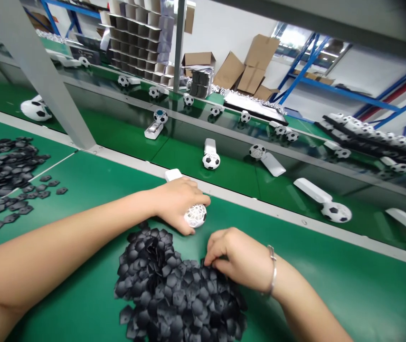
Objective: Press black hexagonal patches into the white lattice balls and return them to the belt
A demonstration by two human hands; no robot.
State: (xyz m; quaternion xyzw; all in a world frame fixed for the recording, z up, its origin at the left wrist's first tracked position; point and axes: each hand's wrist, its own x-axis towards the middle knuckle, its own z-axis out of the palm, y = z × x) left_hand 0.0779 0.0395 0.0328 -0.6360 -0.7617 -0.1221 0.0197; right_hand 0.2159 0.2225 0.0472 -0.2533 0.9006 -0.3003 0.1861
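My left hand [179, 202] is closed around a white football-shaped unit [195, 216] with an openwork front. Its white handle [173, 175] shows beyond my knuckles, by the metal rail. No black patches show on the visible part of this ball. Just below lies a heap of black pentagon pieces [184, 294] on the green table [331, 280]. My right hand [236, 256], with a bracelet at the wrist, pinches at the heap's upper right edge. A dark piece shows at its fingertips, partly hidden by them.
Another spread of black pieces [3, 171] lies at the left. Past the metal rail [259, 204], a green conveyor belt [177, 152] carries several football-shaped units, such as a patched ball [211, 160]. A slanted grey post [42, 71] rises at left. Cardboard boxes [252, 71] stand behind.
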